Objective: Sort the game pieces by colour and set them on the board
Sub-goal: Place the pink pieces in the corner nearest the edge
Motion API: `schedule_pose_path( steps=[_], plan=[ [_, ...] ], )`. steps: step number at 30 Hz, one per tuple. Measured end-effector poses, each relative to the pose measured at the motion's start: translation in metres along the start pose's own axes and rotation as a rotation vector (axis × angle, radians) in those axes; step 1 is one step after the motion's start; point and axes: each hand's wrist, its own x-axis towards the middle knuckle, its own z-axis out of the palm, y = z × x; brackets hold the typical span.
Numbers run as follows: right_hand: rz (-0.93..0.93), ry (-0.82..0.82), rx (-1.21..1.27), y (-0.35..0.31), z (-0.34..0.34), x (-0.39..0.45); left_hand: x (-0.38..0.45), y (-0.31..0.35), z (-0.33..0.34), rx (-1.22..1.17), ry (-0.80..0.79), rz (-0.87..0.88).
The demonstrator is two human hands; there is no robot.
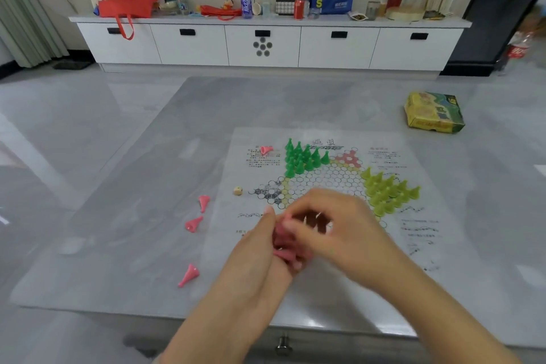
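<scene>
Head view shows the paper board (331, 156) partly hidden under both hands. Left hand (260, 248) curls around a bunch of pink pieces (285, 248), mostly covered and blurred. Right hand (334, 224) has bent fingers touching that bunch; whether it pinches one I cannot tell. Green pieces (304, 158) and yellow-green pieces (387, 190) stand on the board; three pink cones (195, 223) lie on the table (118, 216) to its left.

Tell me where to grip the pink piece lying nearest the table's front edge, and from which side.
Pinch the pink piece across its narrow stem, coming from above. It lies on its side on the table, flared base pointing away, clear of the other pieces, so fingers likely fit either side.
</scene>
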Motion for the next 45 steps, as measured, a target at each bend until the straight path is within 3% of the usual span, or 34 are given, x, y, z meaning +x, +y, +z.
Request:
schedule_pose_path(
  steps=[3,6,10,14,30,45],
  plan=[
    [0.155,0.164,0.057,0.013,-0.033,0.010,0.000,0.008,-0.006,0.021,0.027,-0.035],
    [0.252,0.269,-0.092,0.037,-0.049,0.013,0.002,0.021,-0.016,-0.018,0.074,0.009],
    [0.313,0.025,-0.349,0.059,-0.036,0.015,0.001,0.036,-0.027,-0.115,0.099,0.066],
    [0.312,-0.145,-0.424,0.062,-0.030,0.016,0.002,0.044,-0.034,-0.157,0.113,0.078],
    [0.348,-0.233,-0.189,0.052,-0.024,0.016,-0.001,0.045,-0.029,-0.182,0.113,0.067],
    [0.337,-0.250,-0.193,0.054,-0.026,0.015,0.000,0.045,-0.031,-0.155,0.109,0.073]
  ],
)
